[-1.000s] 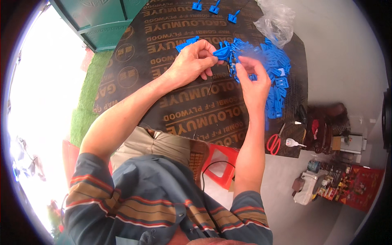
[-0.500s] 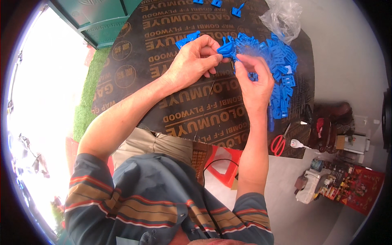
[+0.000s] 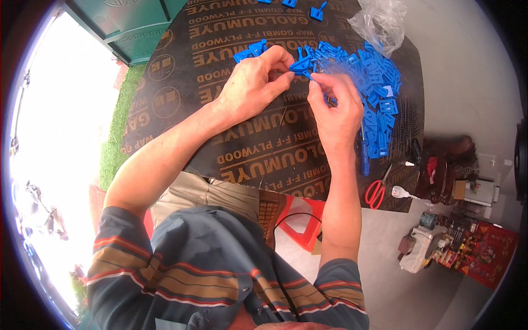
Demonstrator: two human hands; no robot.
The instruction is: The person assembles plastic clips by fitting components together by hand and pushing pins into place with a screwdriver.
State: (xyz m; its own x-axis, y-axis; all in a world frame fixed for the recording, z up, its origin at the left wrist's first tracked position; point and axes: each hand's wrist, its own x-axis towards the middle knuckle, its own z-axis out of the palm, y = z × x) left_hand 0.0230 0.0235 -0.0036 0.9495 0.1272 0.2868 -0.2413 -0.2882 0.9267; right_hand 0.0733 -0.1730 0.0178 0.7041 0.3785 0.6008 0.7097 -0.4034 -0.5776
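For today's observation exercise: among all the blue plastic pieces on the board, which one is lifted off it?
The blue piece pinched between the left hand and right hand; the others lie loose on the dark board, most in a heap.
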